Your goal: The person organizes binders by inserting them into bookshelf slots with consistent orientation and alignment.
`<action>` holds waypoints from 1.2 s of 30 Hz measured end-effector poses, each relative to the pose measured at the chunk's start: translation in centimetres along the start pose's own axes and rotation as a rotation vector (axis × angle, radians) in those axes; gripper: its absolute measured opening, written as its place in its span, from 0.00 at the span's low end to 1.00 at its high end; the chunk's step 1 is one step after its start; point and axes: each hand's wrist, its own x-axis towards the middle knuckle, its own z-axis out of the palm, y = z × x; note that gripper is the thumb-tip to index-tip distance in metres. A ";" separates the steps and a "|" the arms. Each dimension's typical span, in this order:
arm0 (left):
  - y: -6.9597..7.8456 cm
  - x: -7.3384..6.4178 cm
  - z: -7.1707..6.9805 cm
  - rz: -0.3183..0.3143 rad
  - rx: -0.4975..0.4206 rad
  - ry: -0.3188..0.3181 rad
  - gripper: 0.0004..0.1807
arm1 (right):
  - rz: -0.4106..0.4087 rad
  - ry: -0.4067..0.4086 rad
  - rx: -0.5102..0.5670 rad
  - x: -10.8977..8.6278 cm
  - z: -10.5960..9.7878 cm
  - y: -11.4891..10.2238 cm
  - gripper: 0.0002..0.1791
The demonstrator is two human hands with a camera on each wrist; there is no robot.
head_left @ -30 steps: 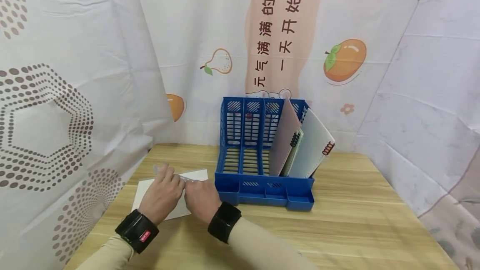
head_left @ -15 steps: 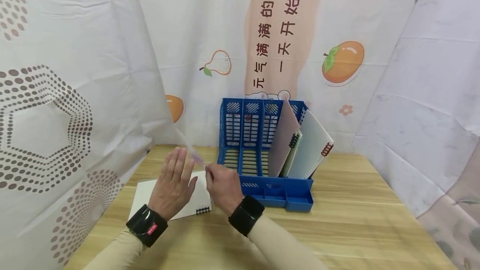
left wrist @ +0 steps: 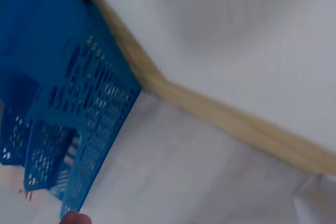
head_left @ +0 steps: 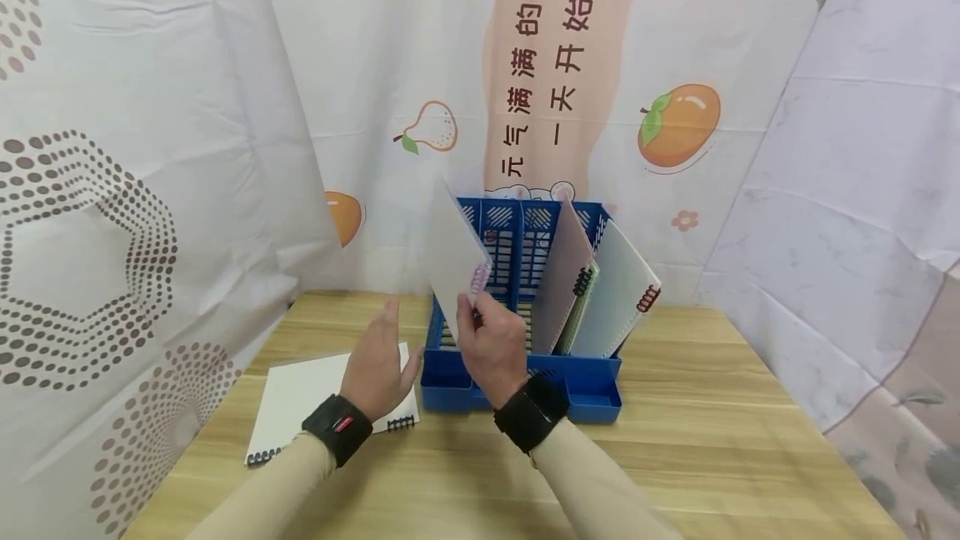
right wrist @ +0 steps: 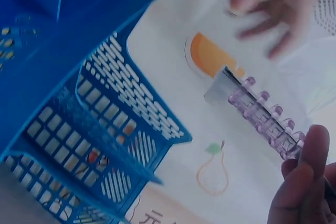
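My right hand (head_left: 492,346) pinches the lower corner of a pale notebook (head_left: 452,261) with purple binding rings (right wrist: 268,121). The notebook stands upright and overlaps the left side of the blue file rack (head_left: 517,367) in the head view. My left hand (head_left: 377,363) has its fingers extended and holds nothing. It hovers over the right part of a white spiral notebook (head_left: 300,394) with dark rings, which lies flat on the table. In the right wrist view, the left hand (right wrist: 281,6) is blurred at the top, apart from the purple-ringed notebook.
Leaning in the rack's right slots are a pinkish notebook (head_left: 562,277) with black rings, a greenish one (head_left: 582,307) and a pale blue one (head_left: 617,294) with red rings. Small trays line the rack's front. A printed curtain (head_left: 390,48) hangs behind the wooden table (head_left: 697,407).
The right hand has lifted the purple-ringed notebook off the flat one and carried it right, up to the rack. The left hand has let go of it and drifted right, fingers straightened.
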 end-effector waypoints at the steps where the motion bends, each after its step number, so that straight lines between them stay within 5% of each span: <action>1: 0.1 0.1 0.5 -0.037 -0.010 -0.033 0.50 | 0.001 0.017 -0.001 0.2 -0.2 0.2 0.11; 8: 1.0 1.2 3.4 -0.354 -0.127 -0.277 0.40 | 0.022 0.077 -0.003 1.1 -1.4 1.7 0.07; 12: 1.2 1.9 4.6 -0.489 -0.217 -0.362 0.38 | 0.017 0.114 -0.031 1.5 -1.9 2.5 0.07; 18: 1.0 2.0 5.6 -0.543 -0.282 -0.349 0.31 | 0.011 0.151 -0.078 1.4 -2.2 4.2 0.07; 24: 1.0 2.5 5.9 -0.600 -0.342 -0.346 0.19 | 0.109 0.095 -0.150 0.2 -1.8 6.2 0.08; 36: 1.3 2.8 6.2 -0.628 -0.297 -0.341 0.25 | 0.235 0.027 -0.243 -3.2 0.8 9.7 0.12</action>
